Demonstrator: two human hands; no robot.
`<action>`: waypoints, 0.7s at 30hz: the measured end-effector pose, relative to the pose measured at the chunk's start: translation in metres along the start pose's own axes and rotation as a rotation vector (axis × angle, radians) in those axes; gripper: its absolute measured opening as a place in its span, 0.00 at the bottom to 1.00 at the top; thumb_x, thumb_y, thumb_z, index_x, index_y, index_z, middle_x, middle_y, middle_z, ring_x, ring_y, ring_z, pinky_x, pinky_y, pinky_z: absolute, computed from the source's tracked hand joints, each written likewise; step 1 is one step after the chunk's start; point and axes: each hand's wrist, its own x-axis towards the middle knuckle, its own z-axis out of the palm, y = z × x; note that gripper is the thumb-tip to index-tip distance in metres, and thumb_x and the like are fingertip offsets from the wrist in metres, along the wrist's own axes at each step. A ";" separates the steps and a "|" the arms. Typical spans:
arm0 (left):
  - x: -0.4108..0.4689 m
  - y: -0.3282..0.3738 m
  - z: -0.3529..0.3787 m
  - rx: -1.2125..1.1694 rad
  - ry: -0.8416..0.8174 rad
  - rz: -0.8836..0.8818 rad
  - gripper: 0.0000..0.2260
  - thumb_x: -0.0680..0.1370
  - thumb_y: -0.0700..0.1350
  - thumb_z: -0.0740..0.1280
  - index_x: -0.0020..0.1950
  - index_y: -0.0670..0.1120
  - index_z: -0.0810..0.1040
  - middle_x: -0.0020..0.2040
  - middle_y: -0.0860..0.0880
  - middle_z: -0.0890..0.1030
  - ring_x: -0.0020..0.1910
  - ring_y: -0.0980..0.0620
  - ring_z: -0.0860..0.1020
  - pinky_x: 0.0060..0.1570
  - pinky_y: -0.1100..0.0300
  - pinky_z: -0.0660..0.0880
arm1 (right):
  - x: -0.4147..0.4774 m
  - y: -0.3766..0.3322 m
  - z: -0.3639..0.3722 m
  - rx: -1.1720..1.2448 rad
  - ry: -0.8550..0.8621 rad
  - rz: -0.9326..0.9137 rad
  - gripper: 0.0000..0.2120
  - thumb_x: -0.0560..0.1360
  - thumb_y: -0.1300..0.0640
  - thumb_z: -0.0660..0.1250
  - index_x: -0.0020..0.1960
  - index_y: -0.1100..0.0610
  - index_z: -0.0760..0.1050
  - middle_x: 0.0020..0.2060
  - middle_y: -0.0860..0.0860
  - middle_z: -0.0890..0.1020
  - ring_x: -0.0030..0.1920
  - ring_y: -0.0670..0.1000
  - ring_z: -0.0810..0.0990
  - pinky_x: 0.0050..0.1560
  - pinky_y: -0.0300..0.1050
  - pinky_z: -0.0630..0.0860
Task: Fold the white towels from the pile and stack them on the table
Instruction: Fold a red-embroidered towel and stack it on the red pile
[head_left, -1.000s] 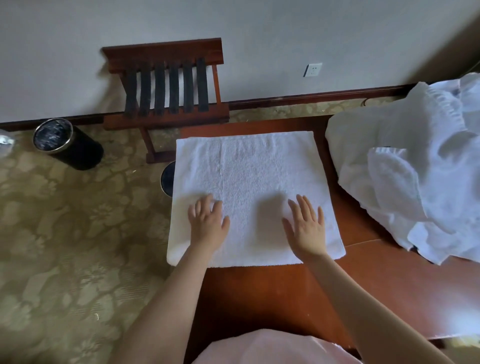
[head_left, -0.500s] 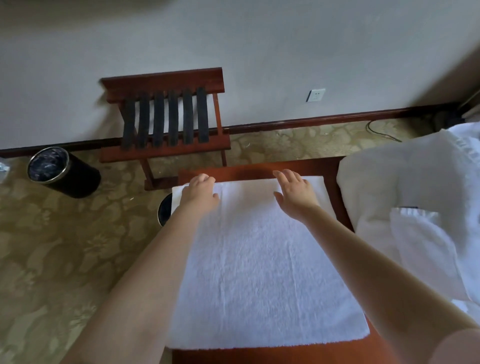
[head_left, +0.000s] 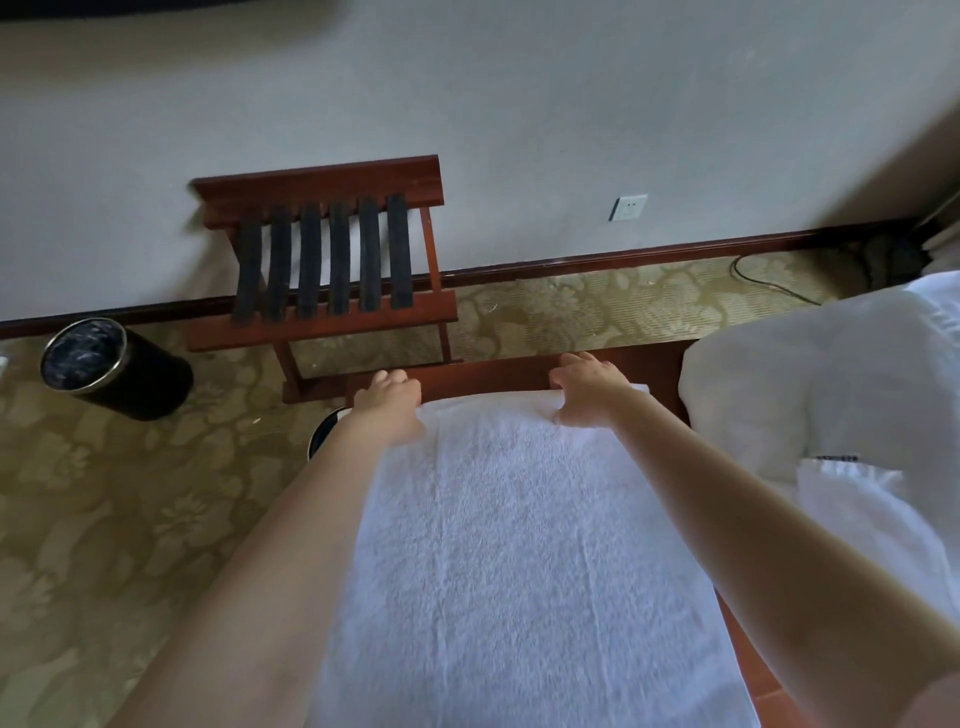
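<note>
A white towel (head_left: 519, 545) lies spread flat on the reddish wooden table (head_left: 493, 371), filling most of its top. Both my arms reach across it to its far edge. My left hand (head_left: 389, 402) sits at the far left corner with its fingers curled over the edge of the towel. At the far right part of that edge, my right hand (head_left: 589, 389) curls its fingers over the hem, thumb on the cloth. A heap of unfolded white towels (head_left: 831, 405) rests on the table's right side.
A wooden luggage rack (head_left: 332, 260) with black straps stands against the wall beyond the table. A black bin (head_left: 114, 364) sits on the patterned carpet at left, and a second round bin (head_left: 323, 436) shows by the table's left edge. A cable (head_left: 769, 283) runs along the skirting.
Both hands slid from the near part of the towel up to its far edge and curled over it. My view has leaned forward over the table.
</note>
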 end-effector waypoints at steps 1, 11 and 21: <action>-0.004 0.001 -0.003 0.005 0.025 0.012 0.08 0.75 0.43 0.64 0.52 0.48 0.69 0.57 0.49 0.69 0.60 0.47 0.65 0.52 0.52 0.67 | -0.002 0.001 -0.002 0.002 0.015 -0.007 0.10 0.73 0.52 0.67 0.53 0.52 0.72 0.49 0.47 0.70 0.59 0.51 0.69 0.58 0.47 0.67; -0.044 0.020 -0.026 0.314 0.225 -0.120 0.09 0.73 0.37 0.65 0.36 0.49 0.72 0.32 0.51 0.67 0.37 0.52 0.69 0.36 0.60 0.65 | -0.041 0.003 -0.023 -0.128 0.191 0.103 0.03 0.79 0.56 0.63 0.49 0.54 0.74 0.34 0.47 0.73 0.35 0.49 0.73 0.31 0.42 0.66; -0.102 0.027 -0.051 0.080 0.434 -0.239 0.08 0.78 0.36 0.62 0.53 0.47 0.75 0.44 0.46 0.77 0.42 0.46 0.76 0.36 0.55 0.76 | -0.092 -0.004 -0.044 0.194 0.610 0.129 0.03 0.77 0.60 0.64 0.48 0.60 0.73 0.44 0.56 0.79 0.43 0.61 0.76 0.38 0.44 0.67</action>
